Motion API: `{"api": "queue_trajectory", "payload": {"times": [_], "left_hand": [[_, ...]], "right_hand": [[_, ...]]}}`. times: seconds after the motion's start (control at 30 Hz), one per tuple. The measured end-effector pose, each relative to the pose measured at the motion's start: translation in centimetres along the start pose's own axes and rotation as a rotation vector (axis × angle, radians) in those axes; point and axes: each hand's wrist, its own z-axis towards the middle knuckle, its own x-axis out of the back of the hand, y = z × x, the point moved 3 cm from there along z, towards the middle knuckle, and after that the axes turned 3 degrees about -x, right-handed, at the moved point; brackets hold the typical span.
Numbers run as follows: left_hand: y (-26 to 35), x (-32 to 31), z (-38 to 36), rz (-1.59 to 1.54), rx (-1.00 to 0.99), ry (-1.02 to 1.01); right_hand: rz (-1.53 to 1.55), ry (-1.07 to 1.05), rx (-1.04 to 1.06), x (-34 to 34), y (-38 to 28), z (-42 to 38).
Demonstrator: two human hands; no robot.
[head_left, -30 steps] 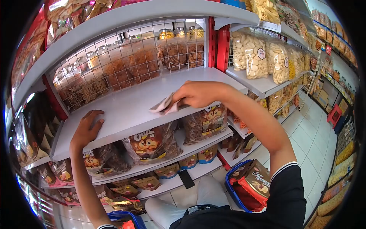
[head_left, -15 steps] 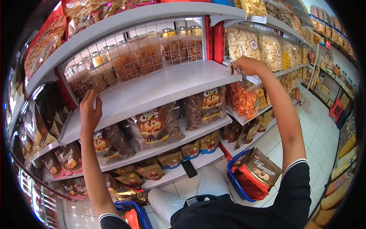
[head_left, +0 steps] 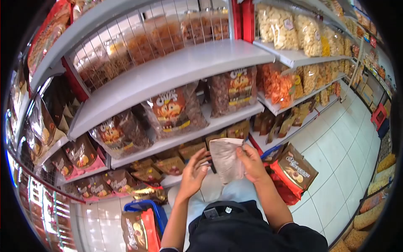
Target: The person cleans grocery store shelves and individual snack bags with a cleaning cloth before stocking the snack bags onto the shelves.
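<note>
A greyish, creased cloth [head_left: 226,160] hangs in front of my lap, its top edge folded over. My right hand [head_left: 250,163] pinches it along its right side. Just left of the cloth, my left hand [head_left: 194,173] has its fingers apart and bent, close to the cloth's edge; I see no grip on it. Beyond both hands, the bare grey shelf board [head_left: 168,86] runs across the rack. Below that board stand large clear bags of chocolate chips [head_left: 170,110].
Blue baskets with brown and red snack packs stand on either side of me, the left basket [head_left: 157,210] and a right pack [head_left: 296,170]. Smaller pouches [head_left: 170,166] line the bottom shelf. Bagged crackers [head_left: 275,29] fill shelves at right, beside a tiled aisle [head_left: 336,143].
Both hands have come down from the bare shelf board to in front of my lap. The cloth, crumpled in my right hand before, is now spread out. My view has tilted downward.
</note>
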Motion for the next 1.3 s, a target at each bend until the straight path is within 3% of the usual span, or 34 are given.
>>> {"api": "queue_trajectory", "payload": {"times": [0.03,0.13,0.23,0.33,0.43,0.47,0.57,0.67,0.77,0.87,0.97,1.0,1.07,1.13,1.3], "left_hand": [[-1.2,-0.7,-1.0,-0.057,0.052,0.024],[-4.2,-1.3,-3.2,-0.001,0.242,0.060],[-4.0,-1.6,-2.8,0.227,0.283,0.047],[-5.7,-1.5,-2.4,0.149,0.221,0.128],[-5.7,-1.0,-0.9,0.149,0.232,0.164],[-5.9,-0.9,-0.4,0.145,0.238,0.175],[-8.0,-0.4,0.7,0.051,0.297,0.219],[-9.6,0.0,2.4,0.037,0.307,0.205],[-10.0,0.3,3.4,-0.004,0.379,0.126],[-12.6,1.0,1.9,0.015,0.298,0.055],[-14.9,0.9,-1.8,-0.219,0.433,0.171],[-19.1,1.7,-4.8,-0.440,0.518,0.162],[-16.6,0.3,-5.2,-0.766,0.433,0.063],[-11.8,-0.8,-6.0,-0.912,0.458,0.010],[-9.8,-1.8,-6.8,-0.615,0.498,0.135]], "right_hand": [[0.057,-0.035,-0.093,-0.6,1.2,-0.7],[-0.094,-0.168,-0.073,-1.0,2.7,-1.9],[-0.239,-0.218,-0.199,0.0,3.4,-1.8],[-0.825,-0.131,0.196,1.2,3.8,0.0],[-0.390,-0.103,-0.092,1.8,5.0,2.3],[-0.370,-0.083,-0.098,1.6,5.0,3.3],[-0.644,-0.186,-0.035,1.6,3.9,6.4],[-0.740,-0.118,0.106,0.3,1.0,8.3],[-0.976,-0.179,0.311,-0.7,-1.6,8.9],[-0.888,-0.335,0.192,-1.9,-1.2,7.9],[-0.800,-0.375,0.111,-3.7,-0.5,5.5],[-0.768,-0.373,0.062,-4.2,-0.7,4.6],[-0.681,-0.354,0.046,-5.1,-0.9,3.2],[-0.602,-0.207,-0.028,-4.7,0.5,2.3],[-0.632,-0.131,-0.078,-2.1,3.3,1.0]]}}
